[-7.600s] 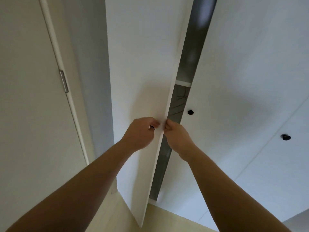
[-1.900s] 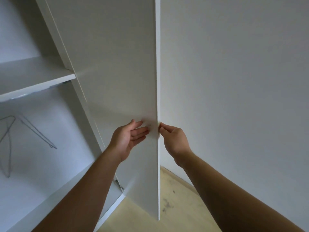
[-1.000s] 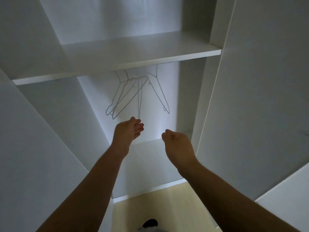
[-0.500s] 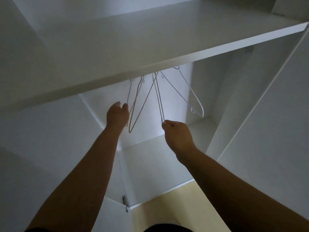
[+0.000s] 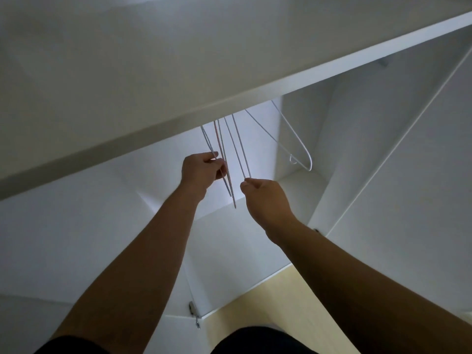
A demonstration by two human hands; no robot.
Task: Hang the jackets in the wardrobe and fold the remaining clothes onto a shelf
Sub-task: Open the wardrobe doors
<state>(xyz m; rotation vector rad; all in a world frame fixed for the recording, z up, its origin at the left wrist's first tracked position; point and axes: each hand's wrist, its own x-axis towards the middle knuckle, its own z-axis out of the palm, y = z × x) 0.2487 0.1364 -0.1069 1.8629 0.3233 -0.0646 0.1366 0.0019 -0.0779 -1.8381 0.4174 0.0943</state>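
Observation:
Several thin white wire hangers point(image 5: 283, 139) hang under the white wardrobe shelf point(image 5: 229, 95); their hooks are hidden behind the shelf edge. My left hand point(image 5: 201, 172) grips the leftmost hangers point(image 5: 219, 149) near their lower ends. My right hand point(image 5: 265, 198) pinches the bottom corner of another hanger point(image 5: 241, 149) just to the right. One hanger hangs alone further right, untouched. No jackets or other clothes are in view.
The open wardrobe has a white back wall, a floor panel point(image 5: 229, 238) and a right side panel point(image 5: 332, 149). The open left door's hinge point(image 5: 192, 309) shows low down. Pale wooden flooring point(image 5: 281, 297) lies below.
The wardrobe doors were pulled open and both hands reached inside. Since half a second ago my left hand closed on the left hangers, while my right keeps its pinch on a hanger's corner.

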